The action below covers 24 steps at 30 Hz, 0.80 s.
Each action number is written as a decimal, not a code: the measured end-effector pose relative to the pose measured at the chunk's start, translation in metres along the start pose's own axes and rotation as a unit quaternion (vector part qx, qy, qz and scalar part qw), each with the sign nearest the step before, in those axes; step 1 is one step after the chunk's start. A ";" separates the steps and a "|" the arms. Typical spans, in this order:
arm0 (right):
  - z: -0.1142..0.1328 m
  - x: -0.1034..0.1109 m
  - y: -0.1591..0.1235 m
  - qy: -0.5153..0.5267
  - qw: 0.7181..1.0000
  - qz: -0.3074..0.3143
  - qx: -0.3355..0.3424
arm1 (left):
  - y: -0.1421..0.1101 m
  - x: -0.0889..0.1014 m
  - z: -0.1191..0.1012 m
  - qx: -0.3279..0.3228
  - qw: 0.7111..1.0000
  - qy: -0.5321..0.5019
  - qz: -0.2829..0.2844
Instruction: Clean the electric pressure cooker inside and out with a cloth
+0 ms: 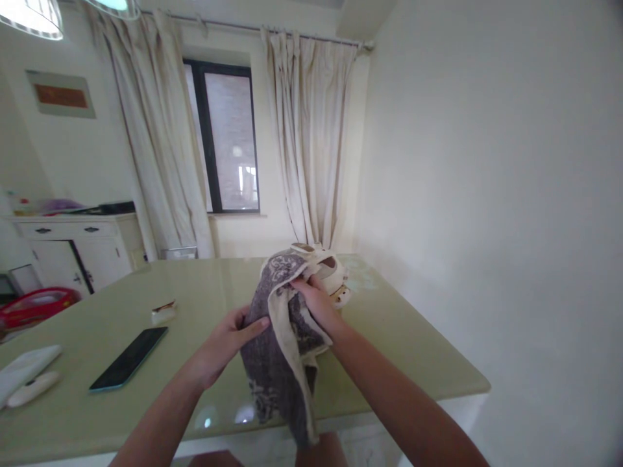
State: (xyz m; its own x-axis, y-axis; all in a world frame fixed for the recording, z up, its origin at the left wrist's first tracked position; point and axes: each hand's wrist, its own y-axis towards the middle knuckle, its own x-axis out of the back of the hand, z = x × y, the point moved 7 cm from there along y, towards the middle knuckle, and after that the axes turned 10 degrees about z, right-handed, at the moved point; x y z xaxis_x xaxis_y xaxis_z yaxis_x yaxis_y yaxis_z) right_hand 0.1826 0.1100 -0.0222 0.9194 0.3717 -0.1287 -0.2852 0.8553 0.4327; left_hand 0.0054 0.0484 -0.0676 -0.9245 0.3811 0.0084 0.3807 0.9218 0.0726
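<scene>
A grey and white patterned towel [270,344] hangs in folds over the table's front edge. My left hand [228,344] grips its left side, thumb on the front and fingers hidden behind the cloth. Higher up, my right hand [318,301] is closed on the towel's right part, its fingertips partly covered by a fold. Right behind the cloth stands a white object with dark openings [333,272], partly hidden; I cannot tell its kind or whether the towel touches it.
On the glossy greenish table [389,350] lie a dark phone [129,359], a small white item with a brown edge [164,313], and white objects [30,373] at the left. A red basket [41,308] and a white cabinet [80,246] stand beyond; a wall rises at right.
</scene>
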 end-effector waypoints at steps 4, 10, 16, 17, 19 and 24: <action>0.001 0.016 0.003 -0.001 0.999 0.049 -0.017 | -0.005 0.018 0.010 0.020 0.998 -0.051 0.005; 0.005 0.016 -0.006 0.035 0.998 -0.039 -0.036 | -0.008 0.012 -0.026 -0.163 0.941 0.213 -0.206; 0.026 -0.015 -0.007 -0.016 0.991 0.135 0.000 | 0.001 -0.025 -0.034 -0.209 0.912 0.281 -0.212; 0.030 -0.018 -0.009 -0.029 0.983 0.182 0.008 | 0.004 -0.023 -0.033 -0.204 0.919 0.267 -0.206; 0.032 -0.018 -0.010 -0.062 0.970 0.233 0.013 | 0.008 -0.017 -0.035 -0.203 0.921 0.274 -0.190; 0.035 -0.019 -0.012 -0.175 0.941 0.282 0.061 | 0.002 -0.009 -0.051 -0.218 0.900 0.323 -0.195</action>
State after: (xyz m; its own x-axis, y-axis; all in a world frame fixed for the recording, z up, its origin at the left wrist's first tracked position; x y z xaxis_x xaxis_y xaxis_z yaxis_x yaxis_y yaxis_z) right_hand 0.1781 0.0801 0.0068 0.6702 0.5943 0.4445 -0.7410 0.5022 0.4459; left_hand 0.0132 0.0437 -0.0166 -0.8586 -0.2158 0.4649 0.1101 0.8082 0.5785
